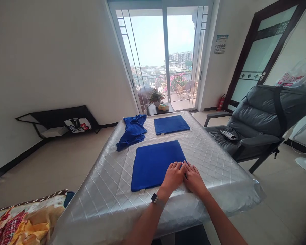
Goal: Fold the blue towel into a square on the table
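Note:
A flat blue cushion cover [153,165] lies on the silver quilted mattress [102,195], with a small white tag sticking out at its near edge. My left hand [174,175], a watch at its wrist, rests palm down on the cover's near right part, its fingers lying on the cloth. Right beside it, my right hand [193,178] lies at the cover's right edge with its fingers stretched out. The fingertips of both hands meet at that edge. Farther back, a second flat blue cover [171,124] and a crumpled blue cloth [133,131] lie on the mattress.
A grey reclining armchair [257,115] stands at the right, holding a white device with a cable. Beyond the mattress, a small table carries a potted plant [156,97]. A black rack [61,122] is by the left wall; patterned bedding [28,217] lies at lower left.

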`<state>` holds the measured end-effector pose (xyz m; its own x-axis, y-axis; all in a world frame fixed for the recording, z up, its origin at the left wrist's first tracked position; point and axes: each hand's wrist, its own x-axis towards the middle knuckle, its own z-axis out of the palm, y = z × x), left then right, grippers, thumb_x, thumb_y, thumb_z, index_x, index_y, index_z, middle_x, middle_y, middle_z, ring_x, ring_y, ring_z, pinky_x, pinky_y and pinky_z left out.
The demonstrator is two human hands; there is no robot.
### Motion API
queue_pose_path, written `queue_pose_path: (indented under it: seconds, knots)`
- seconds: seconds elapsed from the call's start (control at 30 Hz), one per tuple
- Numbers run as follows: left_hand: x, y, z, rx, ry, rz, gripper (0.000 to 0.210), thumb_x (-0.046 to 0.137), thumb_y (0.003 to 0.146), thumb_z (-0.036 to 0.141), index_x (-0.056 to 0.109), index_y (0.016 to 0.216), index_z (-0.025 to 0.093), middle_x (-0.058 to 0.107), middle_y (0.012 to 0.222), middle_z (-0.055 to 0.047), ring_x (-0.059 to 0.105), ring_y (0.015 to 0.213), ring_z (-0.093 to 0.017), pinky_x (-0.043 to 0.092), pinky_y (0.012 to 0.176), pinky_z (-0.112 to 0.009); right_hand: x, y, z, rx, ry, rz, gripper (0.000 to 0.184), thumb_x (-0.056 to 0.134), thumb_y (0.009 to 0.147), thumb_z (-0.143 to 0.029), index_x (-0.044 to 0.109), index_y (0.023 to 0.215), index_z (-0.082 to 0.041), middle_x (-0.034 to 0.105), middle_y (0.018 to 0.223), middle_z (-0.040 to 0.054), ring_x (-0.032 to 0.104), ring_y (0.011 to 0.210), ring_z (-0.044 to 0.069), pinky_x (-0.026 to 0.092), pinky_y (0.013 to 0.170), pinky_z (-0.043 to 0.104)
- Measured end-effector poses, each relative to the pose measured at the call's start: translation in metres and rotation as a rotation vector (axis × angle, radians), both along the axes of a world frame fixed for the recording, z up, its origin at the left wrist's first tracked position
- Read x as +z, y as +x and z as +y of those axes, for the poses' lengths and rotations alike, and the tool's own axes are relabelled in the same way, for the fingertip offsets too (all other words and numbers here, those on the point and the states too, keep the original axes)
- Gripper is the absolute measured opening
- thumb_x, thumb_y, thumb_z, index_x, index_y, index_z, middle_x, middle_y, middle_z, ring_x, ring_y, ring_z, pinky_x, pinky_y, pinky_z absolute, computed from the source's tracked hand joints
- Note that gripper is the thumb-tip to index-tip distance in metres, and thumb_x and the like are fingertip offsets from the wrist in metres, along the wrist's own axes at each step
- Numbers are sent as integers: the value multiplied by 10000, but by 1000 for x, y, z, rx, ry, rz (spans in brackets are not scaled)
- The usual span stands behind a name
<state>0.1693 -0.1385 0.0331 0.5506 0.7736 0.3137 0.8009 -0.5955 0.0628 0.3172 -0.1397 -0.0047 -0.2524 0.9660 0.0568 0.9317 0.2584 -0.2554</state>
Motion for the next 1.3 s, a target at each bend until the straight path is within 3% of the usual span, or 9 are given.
queue_pose_path:
  seconds: [0.1,0.23,0.53,0.83,1.07,1.3]
  knots:
    - [-22,3,8,64,-29,1,498,282,1055,369,417,1500,190,466,1542,-103,403,1435,-242,361,1161,-457,-1,0,1,1,-12,-16,595,272,1001,-312,279,1572,-145,274,1631,61,224,1517,199,177,1235,434]
    - [-41,-3,8,152,-110,-1,610,184,1046,500,355,1536,180,344,1612,-60,264,1508,-211,267,1227,-437,-1,0,1,0,-24,-20,604,277,1000,-349,274,1573,-157,240,1641,29,208,1522,206,156,1242,444]
    - [-45,-29,-2,227,-160,43,663,181,1019,583,270,1567,220,274,1633,-31,218,1522,-211,242,1243,-464,-4,0,2,-9,-30,-6,640,273,1017,-470,273,1573,-154,219,1646,37,190,1526,210,148,1247,445]
    - [-53,-103,-27,401,-194,53,676,218,1007,610,213,1575,245,237,1640,-40,212,1522,-253,234,1231,-528,0,-1,0,-16,-14,9,636,270,1024,-486,257,1580,-179,236,1643,35,191,1526,210,161,1247,454]
    - [-62,-156,-47,548,-273,65,701,190,1003,622,168,1582,229,187,1650,-29,172,1530,-243,207,1241,-494,3,-1,-1,-20,-32,1,637,257,1030,-489,261,1576,-161,231,1643,35,191,1526,201,151,1250,440]
    - [-72,-172,-55,596,-228,47,653,201,1024,540,183,1585,206,206,1647,-45,183,1530,-240,183,1240,-515,3,-2,-2,-19,-26,-22,617,237,1036,-465,256,1580,-174,231,1642,38,190,1526,203,155,1246,443]
